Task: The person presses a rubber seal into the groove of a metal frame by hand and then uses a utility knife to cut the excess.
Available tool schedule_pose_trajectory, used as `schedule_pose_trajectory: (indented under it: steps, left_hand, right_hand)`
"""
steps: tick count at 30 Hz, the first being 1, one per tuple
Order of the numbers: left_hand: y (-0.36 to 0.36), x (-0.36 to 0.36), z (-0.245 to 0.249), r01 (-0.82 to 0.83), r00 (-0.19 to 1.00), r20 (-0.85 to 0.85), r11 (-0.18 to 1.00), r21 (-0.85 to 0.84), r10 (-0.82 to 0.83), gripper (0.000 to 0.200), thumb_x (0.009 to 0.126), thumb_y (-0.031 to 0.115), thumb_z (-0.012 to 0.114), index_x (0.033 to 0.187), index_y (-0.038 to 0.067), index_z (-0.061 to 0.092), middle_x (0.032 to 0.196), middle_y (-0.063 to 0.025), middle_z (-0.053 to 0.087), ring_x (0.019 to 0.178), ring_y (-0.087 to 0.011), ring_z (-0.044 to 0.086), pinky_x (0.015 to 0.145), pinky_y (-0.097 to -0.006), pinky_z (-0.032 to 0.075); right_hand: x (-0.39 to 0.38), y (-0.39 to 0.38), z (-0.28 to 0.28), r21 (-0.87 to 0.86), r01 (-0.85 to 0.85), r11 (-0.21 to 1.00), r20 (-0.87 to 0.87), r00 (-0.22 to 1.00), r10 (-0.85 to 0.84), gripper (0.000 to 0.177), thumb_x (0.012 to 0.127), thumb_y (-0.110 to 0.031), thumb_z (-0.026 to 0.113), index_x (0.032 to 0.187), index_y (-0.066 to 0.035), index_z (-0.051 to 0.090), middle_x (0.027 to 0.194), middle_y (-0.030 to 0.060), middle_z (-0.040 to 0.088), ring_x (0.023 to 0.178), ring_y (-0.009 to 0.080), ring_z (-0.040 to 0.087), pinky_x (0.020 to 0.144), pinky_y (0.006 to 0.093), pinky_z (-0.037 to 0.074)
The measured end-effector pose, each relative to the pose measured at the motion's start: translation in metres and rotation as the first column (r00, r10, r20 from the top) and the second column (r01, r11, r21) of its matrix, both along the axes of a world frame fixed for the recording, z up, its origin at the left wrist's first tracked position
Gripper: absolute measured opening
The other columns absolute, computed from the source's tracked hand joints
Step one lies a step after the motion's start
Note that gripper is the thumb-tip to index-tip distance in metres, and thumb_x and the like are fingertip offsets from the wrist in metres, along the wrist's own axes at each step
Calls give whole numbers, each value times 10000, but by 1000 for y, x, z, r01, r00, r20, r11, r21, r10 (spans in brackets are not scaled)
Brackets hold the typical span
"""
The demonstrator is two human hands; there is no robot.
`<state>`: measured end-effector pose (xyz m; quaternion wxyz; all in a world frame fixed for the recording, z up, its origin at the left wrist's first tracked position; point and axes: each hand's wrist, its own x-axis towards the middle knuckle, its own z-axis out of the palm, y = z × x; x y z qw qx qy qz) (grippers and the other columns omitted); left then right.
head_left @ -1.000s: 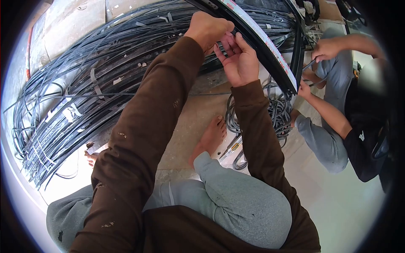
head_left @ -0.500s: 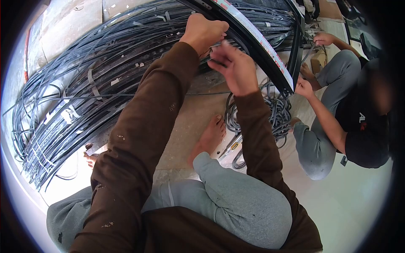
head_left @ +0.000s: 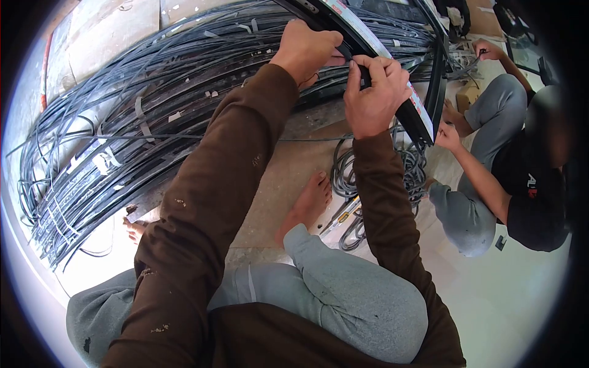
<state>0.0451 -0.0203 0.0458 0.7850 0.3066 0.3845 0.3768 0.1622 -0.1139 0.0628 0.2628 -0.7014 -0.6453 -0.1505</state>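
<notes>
A black frame bar slants across the top, with white film bearing red lettering along its face. My left hand is closed at the bar's inner edge, its fingertips pinched on a thin black strip. Close beside it, my right hand is closed too, thumb and fingers pressed on the same strip against the bar. The strip's ends are hidden by my hands and the bar.
Long black strips lie bundled on the left. A coil of grey-black strip and a yellow-marked utility knife rest by my foot. At the right, a person in a black shirt sits with one hand near the frame's corner.
My right hand has moved right and up onto the bar, its fingers closing on the black strip. My left hand has shifted slightly right, as has the whole view.
</notes>
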Motion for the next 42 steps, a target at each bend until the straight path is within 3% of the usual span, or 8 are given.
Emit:
schedule_pose_trajectory:
  steps: [7, 13, 17, 20, 25, 29, 35, 42]
  left_hand:
    - [-8, 2, -6, -50, 994, 93, 999, -8, 51, 250, 871, -26, 558, 1106, -102, 523, 1035, -170, 624, 888, -237, 674, 754, -330, 613]
    - [-10, 3, -12, -19, 997, 82, 999, 30, 16, 271, 868, -62, 535, 1132, -109, 494, 1078, -160, 604, 950, -231, 661, 823, -346, 606]
    - [-12, 2, -9, -30, 999, 39, 998, 59, 28, 285, 863, -71, 534, 1128, -151, 465, 1074, -181, 600, 957, -252, 665, 846, -341, 610]
    - [-11, 1, -7, -67, 996, 54, 998, -8, 67, 296, 812, -98, 581, 1089, -164, 500, 1049, -228, 623, 893, -286, 691, 710, -315, 639]
    - [-12, -7, 3, 16, 999, -29, 999, 29, -15, 325, 853, -36, 581, 1088, -206, 436, 1039, -250, 607, 902, -280, 696, 698, -260, 618]
    - [-13, -10, -3, 45, 999, -18, 997, 55, -44, 350, 849, -27, 591, 1106, -200, 430, 1014, -257, 619, 892, -279, 706, 614, -236, 603]
    - [-14, -15, -32, 9, 1000, 6, 999, 48, -9, 379, 852, -50, 575, 1182, -165, 428, 1098, -220, 606, 959, -270, 676, 778, -304, 620]
    - [-10, -21, -30, -15, 996, 86, 997, -75, 21, 333, 828, -77, 528, 1155, -130, 494, 1108, -204, 612, 968, -272, 669, 770, -339, 617]
  right_hand:
    - [6, 9, 3, 27, -104, 994, 35, 994, 103, 121, 749, -153, 742, 865, -180, 720, 1110, 65, 556, 1063, 282, 494, 908, 451, 298]
    - [32, 12, 1, 14, -366, 930, -265, 896, 357, 211, 724, -119, 783, 917, -99, 702, 1204, 150, 576, 1099, 340, 544, 953, 419, 414]
    - [38, 30, 27, -132, -257, 957, -425, 887, 180, 446, 749, -234, 819, 1058, 26, 629, 1117, 193, 627, 1010, 305, 613, 881, 369, 479]
    - [57, 61, 24, -559, -427, 711, -522, 847, 98, 500, 757, -311, 817, 1081, 23, 634, 1000, 158, 674, 915, 244, 647, 844, 346, 493]
    - [71, 89, 15, -729, -526, 437, -574, 818, 27, 516, 807, -328, 800, 1172, -8, 623, 1000, 45, 679, 893, 103, 608, 821, 261, 485]
    - [68, 89, 9, -705, -542, 457, -584, 809, 59, 516, 814, -308, 795, 1189, -6, 610, 1024, 47, 676, 916, 105, 603, 839, 264, 481]
    - [60, 81, -23, -622, -562, 545, -586, 796, 153, 535, 768, -354, 806, 1140, -7, 640, 1008, 108, 692, 914, 199, 639, 846, 335, 491]
    - [50, 76, 6, -599, -658, 456, -727, 685, 34, 523, 799, -244, 781, 1218, -1, 585, 1100, 101, 661, 990, 181, 608, 908, 315, 466]
